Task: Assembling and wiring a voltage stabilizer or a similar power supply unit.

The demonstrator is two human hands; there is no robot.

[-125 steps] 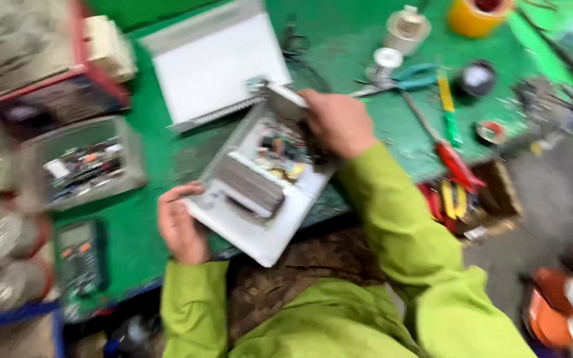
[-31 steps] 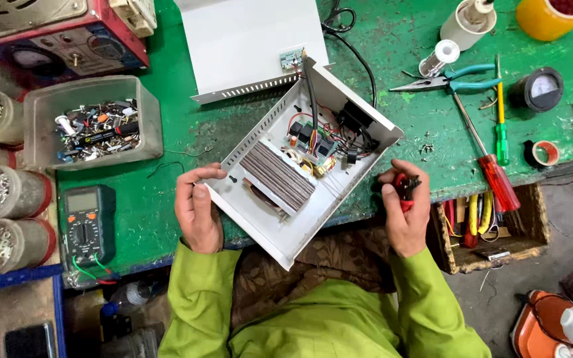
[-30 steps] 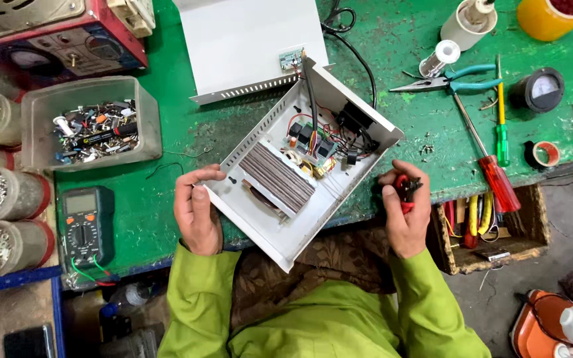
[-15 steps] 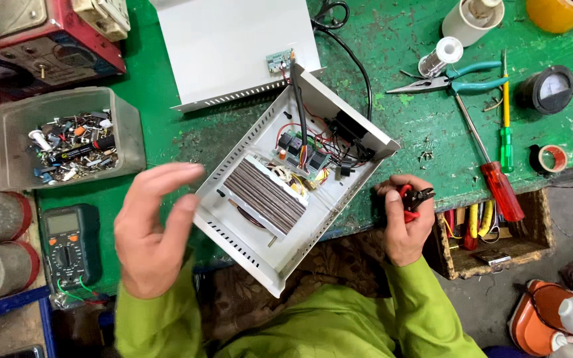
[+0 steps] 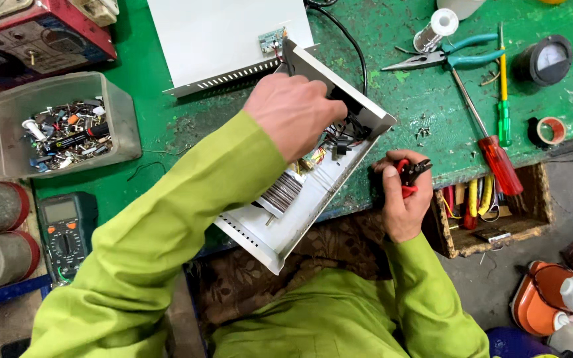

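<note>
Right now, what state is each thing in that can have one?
White metal case: open, insides bared, overhanging the bench edge.
White cover panel: off, lying flat behind the case.
Left hand: reaching into the case, by the wiring.
Right hand: closed on the red-handled cutters.
Clear parts tub: uncovered, holding small components.
Teal pliers: lying flat.
Red screwdriver: lying flat.

An open white metal case (image 5: 280, 225) lies tilted at the middle of the frame, one corner hanging past the near edge of the green counter (image 5: 426, 99). Inside show a copper-wound transformer (image 5: 281, 192), coloured wires and black parts. Small red-handled cutters (image 5: 407, 176) sit just right of the case, right of centre, jaws pointing toward the right.
</note>
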